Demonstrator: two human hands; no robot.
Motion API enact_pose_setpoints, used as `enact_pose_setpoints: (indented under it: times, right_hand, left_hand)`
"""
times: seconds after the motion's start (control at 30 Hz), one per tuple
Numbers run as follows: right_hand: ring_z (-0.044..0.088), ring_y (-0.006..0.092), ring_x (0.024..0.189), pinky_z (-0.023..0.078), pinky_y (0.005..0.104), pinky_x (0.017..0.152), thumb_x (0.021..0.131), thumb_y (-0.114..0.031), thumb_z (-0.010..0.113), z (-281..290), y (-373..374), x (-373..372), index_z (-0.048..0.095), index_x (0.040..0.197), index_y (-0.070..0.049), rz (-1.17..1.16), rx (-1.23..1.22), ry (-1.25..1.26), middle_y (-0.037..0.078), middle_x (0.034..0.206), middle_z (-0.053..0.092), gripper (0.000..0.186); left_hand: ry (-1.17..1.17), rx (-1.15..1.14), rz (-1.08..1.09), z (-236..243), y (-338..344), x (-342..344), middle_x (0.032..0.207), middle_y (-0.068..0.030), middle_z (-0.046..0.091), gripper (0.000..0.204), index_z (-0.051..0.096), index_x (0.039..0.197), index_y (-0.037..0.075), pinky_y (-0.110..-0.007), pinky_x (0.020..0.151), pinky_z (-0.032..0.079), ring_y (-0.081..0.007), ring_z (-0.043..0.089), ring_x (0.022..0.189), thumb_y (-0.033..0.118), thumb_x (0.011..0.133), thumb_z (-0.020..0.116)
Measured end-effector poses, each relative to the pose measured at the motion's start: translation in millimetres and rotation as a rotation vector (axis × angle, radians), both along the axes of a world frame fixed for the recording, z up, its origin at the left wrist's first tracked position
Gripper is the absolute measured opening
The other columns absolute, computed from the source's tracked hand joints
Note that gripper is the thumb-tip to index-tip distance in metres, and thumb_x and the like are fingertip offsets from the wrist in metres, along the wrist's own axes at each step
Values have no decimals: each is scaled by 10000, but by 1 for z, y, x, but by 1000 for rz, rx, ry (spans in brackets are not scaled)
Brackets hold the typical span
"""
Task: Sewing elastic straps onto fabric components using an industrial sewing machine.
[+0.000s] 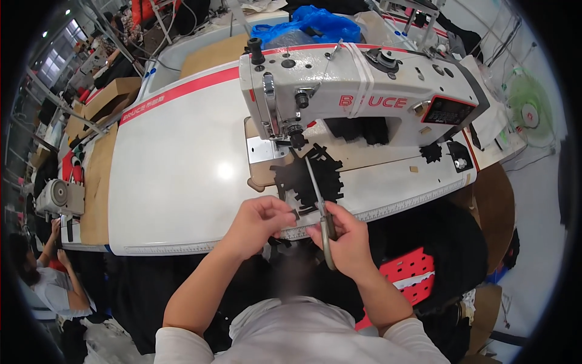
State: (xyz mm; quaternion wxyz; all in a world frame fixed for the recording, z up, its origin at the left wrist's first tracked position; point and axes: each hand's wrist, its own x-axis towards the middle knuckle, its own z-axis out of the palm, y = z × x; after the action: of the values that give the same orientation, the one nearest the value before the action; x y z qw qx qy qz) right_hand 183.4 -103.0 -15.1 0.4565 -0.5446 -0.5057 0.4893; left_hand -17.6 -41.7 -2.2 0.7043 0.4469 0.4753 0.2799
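Scissors (321, 206) sit in the right grip (348, 244), curled round the handles (326, 246) so the blades (312, 176) point away over black strips (294, 178) piled beyond, seemingly for easy reach; the left grip (260, 223) pinches a small black piece (296, 215).

Short black fabric strips (294, 177) lie on the flat white table (176, 164) before the long white metal sewing machine (324, 84); right of it, the round green fan (530, 114)

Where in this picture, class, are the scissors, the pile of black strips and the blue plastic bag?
Scissors (321, 205): head view, near where the blades meet the handles.
Pile of black strips (297, 176): head view, middle of the pile.
Blue plastic bag (332, 24): head view, on its crumpled upper surface.
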Motion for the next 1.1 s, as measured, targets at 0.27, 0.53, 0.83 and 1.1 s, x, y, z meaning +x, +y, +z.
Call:
enact_pose_setpoints:
  times: [0.27, 0.53, 0.83, 1.1]
  right_hand:
    - [633, 85, 869, 529, 233, 769, 827, 24, 764, -4, -7, 4, 569, 1299, -6, 3, -69, 307, 65, 965, 685, 512]
    - [652, 105, 858, 552, 256, 754, 790, 46, 771, -36, -34, 15, 566, 1269, 44, -230, 37, 99, 69, 1018, 681, 521]
    - [650, 106, 833, 539, 252, 773, 799, 55, 758, -47, -29, 10, 577, 1229, 74, -411, 46, -179, 78, 928, 691, 467]
    - [658, 112, 822, 541, 252, 762, 804, 51, 754, -42, -26, 7, 592, 1220, 67, -383, 22, -204, 86, 903, 696, 447]
  left_hand:
    - [-29, -22, -136, 2, -17, 12, 823, -60, 710, 112, 613, 897, 22, -234, 596, 481, -86, 615, 689, 72, 905, 712]
    - [-2, -13, -153, -13, -36, 27, 838, -87, 723, 152, 644, 980, -22, -277, 658, 524, -127, 666, 781, 99, 910, 703]
    - [490, 411, -66, -19, -48, 10, 846, -148, 710, 150, 720, 943, 38, -359, 698, 527, -313, 678, 742, 160, 858, 700]
    - [558, 510, -21, -14, -51, 13, 815, -134, 709, 135, 706, 907, 61, -397, 654, 526, -352, 668, 713, 176, 836, 708]
